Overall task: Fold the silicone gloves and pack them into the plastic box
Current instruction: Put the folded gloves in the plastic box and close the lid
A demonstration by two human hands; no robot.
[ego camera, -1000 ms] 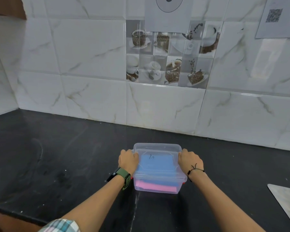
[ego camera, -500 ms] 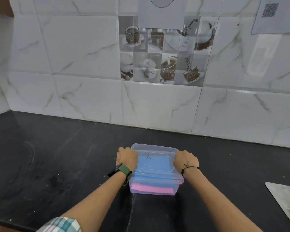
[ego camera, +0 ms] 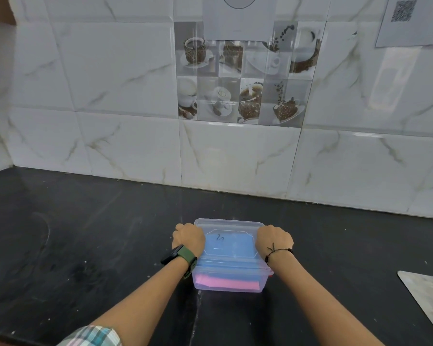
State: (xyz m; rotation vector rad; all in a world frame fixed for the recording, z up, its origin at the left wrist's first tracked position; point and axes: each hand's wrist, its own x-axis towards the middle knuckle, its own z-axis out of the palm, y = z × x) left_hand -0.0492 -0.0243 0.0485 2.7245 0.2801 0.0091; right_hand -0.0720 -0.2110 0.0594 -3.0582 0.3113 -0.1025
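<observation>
A clear plastic box (ego camera: pixel 229 280) with its lid on stands on the black counter, near the front and in the middle. Through its walls I see a folded blue glove (ego camera: pixel 231 244) on top and a folded pink glove (ego camera: pixel 226 282) beneath it. My left hand (ego camera: pixel 188 239) is closed over the box's left edge at the lid. My right hand (ego camera: pixel 274 240) is closed over the right edge the same way. A small red latch part shows at the lower right corner of the box.
The black counter (ego camera: pixel 85 233) runs back to a white tiled wall (ego camera: pixel 235 156). A grey metal sheet (ego camera: pixel 428 293) lies at the right edge of the counter. The counter's front edge lies at the lower left.
Both hands stay clamped on the box's sides. The camera view has shifted slightly, so the box sits a little lower and further left in the frame.
</observation>
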